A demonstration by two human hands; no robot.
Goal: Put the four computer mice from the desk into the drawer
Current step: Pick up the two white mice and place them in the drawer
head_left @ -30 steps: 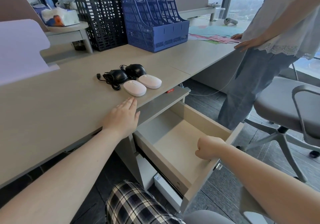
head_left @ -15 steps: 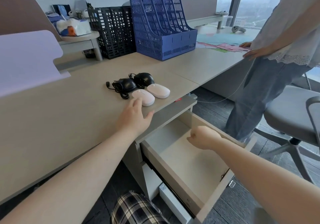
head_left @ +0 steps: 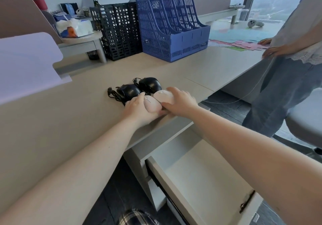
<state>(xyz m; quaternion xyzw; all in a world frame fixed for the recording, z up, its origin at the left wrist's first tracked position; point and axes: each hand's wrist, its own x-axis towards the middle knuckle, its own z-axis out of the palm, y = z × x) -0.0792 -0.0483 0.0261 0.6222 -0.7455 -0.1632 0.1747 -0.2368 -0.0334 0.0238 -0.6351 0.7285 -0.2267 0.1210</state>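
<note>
Two black wired mice point(head_left: 129, 91) point(head_left: 150, 84) lie side by side on the beige desk point(head_left: 52, 129), their cables bunched at the left. In front of them are two pale wireless mice. My left hand point(head_left: 137, 110) is wrapped around the nearer pale mouse point(head_left: 153, 104) at the desk's front edge. My right hand point(head_left: 180, 102) is closed over the other pale mouse point(head_left: 163, 96) from the right. Both mice still rest on the desk. The drawer point(head_left: 196, 172) stands pulled out below, with nothing visible inside.
A blue file rack point(head_left: 170, 24) and a black mesh rack point(head_left: 118, 31) stand at the back of the desk. A lilac divider point(head_left: 26, 64) rises at the left. A person point(head_left: 292, 59) stands at the right beside an office chair point(head_left: 306, 118).
My right hand left the drawer and rose to the desk, closing on the right pale mouse. My left hand slid forward and took hold of the nearer pale mouse.
</note>
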